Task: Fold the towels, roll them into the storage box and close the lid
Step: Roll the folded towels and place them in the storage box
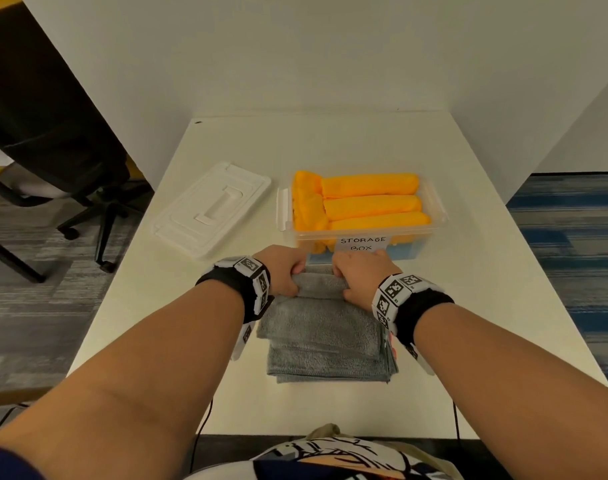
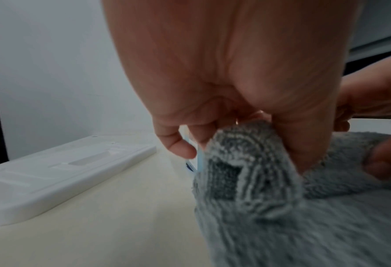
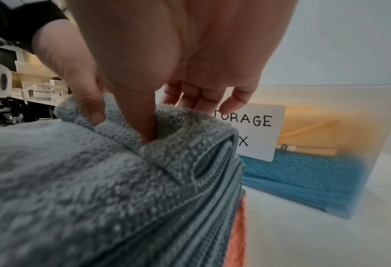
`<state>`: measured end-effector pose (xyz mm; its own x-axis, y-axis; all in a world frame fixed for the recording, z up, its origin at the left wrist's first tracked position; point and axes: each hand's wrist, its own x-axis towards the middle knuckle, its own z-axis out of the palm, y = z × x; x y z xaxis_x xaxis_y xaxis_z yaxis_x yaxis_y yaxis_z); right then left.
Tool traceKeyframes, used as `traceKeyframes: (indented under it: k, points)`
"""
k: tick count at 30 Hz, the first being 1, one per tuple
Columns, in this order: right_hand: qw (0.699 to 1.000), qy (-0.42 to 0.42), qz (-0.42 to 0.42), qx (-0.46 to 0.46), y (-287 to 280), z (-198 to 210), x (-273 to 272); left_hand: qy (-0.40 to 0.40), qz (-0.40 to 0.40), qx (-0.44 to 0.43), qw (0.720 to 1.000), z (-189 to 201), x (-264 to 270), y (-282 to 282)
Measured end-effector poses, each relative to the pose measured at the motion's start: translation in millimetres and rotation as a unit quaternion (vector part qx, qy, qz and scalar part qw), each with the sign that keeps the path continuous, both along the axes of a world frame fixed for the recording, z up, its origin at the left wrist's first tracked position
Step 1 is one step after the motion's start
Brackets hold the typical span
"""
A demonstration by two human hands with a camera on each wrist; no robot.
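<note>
A folded grey towel point(image 1: 321, 336) lies on the white table point(image 1: 469, 306) in front of me, its far end curled into the start of a roll point(image 1: 319, 284). My left hand point(image 1: 284, 271) grips the roll's left end and my right hand point(image 1: 359, 277) grips its right end, thumbs under, fingers over. The left wrist view shows the rolled end of the grey towel point(image 2: 247, 173) pinched under my left thumb. In the right wrist view my right thumb presses into the grey towel point(image 3: 121, 171). Behind stands the clear storage box point(image 1: 361, 216) point(image 3: 327, 153) with several rolled orange towels point(image 1: 372, 202) above blue ones.
The white lid point(image 1: 211, 207) point(image 2: 59, 173) lies flat on the table, left of the box. An orange edge point(image 3: 236, 234) peeks out under the grey towel's right side. A black office chair point(image 1: 46, 140) stands off the table's left. White partition walls enclose the back.
</note>
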<state>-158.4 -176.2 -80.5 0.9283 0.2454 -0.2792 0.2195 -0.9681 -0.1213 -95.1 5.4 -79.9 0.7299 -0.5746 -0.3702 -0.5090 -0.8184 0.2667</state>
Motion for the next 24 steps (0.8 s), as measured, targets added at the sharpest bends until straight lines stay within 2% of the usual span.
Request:
traceKeyframes:
  k: [3, 6, 11, 15, 19, 24]
  points:
    - [0.999, 0.011, 0.031, -0.025, 5, -1, -2, 0.011, -0.056, 0.103, 0.993, -1, -4, -7]
    - [0.997, 0.036, 0.058, -0.031, 10, -3, -4, 0.053, -0.077, 0.154, 0.984, -4, -5, -9]
    - [0.995, 0.091, 0.036, 0.027, 4, -7, -4, 0.125, -0.008, 0.100, 0.987, -5, -1, -1]
    - [0.992, 0.108, -0.016, 0.055, 0, -14, -7, 0.136, -0.012, 0.073, 0.988, -7, -2, 1]
    - [0.998, 0.065, -0.016, -0.008, 2, -14, -5, 0.108, -0.023, 0.065, 0.992, -8, -4, -1]
    - [0.998, 0.020, -0.001, -0.057, 0, -8, -1, 0.127, -0.026, 0.076, 0.989, -11, -5, -4]
